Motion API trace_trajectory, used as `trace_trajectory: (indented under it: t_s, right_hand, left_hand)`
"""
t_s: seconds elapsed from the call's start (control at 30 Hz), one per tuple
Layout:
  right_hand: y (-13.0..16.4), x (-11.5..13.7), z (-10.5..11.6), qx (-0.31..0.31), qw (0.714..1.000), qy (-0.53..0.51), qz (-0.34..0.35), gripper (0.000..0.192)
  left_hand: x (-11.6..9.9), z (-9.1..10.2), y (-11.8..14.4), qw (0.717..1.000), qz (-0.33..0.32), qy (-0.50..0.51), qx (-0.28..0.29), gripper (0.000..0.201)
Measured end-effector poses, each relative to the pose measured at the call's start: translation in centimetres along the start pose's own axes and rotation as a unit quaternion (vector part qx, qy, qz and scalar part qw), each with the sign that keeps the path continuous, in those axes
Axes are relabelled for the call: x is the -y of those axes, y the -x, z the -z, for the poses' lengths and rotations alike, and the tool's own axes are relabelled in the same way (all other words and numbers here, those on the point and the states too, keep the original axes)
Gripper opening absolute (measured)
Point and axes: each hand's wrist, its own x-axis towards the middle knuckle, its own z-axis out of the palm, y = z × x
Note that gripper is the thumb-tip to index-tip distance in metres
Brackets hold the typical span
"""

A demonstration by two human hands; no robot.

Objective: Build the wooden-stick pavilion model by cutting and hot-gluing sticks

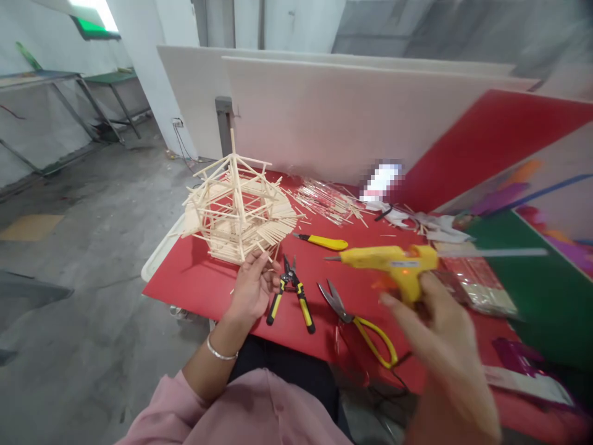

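One red table top point(208, 278) carries the work, and two pale boards point(324, 117) lean behind it at twelve o'clock. One stick model point(236, 216), a small tower of thin wooden sticks, stands upright at ten o'clock on the red surface. One loose heap of sticks point(328, 201) lies at twelve o'clock, just right of the model. One yellow glue gun point(393, 262) is raised above the table at two o'clock, nozzle pointing left toward nine o'clock, a glue stick jutting from its rear toward three o'clock. One pair of yellow-handled scissors point(359, 321) lies open at the centre, one pair of yellow-and-black pliers point(291, 296) just to its left, and one yellow utility knife point(322, 242) above them.

The right hand point(440, 352), blurred, is wrapped closed around the gun's grip, wrist low at five o'clock. The left hand point(252, 284) reaches from seven o'clock, palm turned up, fingers loosely curled beside the base of the model; whether they pinch a stick cannot be told. A bangle circles that wrist.
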Motion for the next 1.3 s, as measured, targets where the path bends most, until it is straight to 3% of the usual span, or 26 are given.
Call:
trace_trajectory:
  t_s: [0.13, 0.23, 0.33, 0.7, 1.3]
  right_hand:
    - [-2.5, 6.3, -4.3, -0.082, 0.991, 0.088, 0.066, 0.044]
    - [-4.1, 8.1, -7.2, -0.112, 0.974, 0.153, 0.121, 0.041]
    - [-4.8, 8.7, -8.8, -0.117, 0.963, 0.188, 0.156, 0.037]
    - [-5.1, 8.9, -9.9, -0.133, 0.932, 0.242, 0.236, 0.035]
    - [-5.2, 8.7, -9.9, -0.138, 0.926, 0.252, 0.246, 0.032]
  left_hand:
    - [-0.1, 0.2, 0.1, 1.000, 0.002, -0.009, 0.004, 0.037]
    - [-0.2, 0.4, 0.1, 1.000, -0.009, -0.001, 0.000, 0.037]
    - [-0.2, 0.4, 0.0, 1.000, -0.012, 0.011, 0.000, 0.036]
    - [-0.3, 0.3, -0.4, 0.999, 0.004, 0.032, -0.018, 0.036]
    - [-0.5, -0.1, -1.3, 0.999, -0.012, 0.041, -0.022, 0.031]
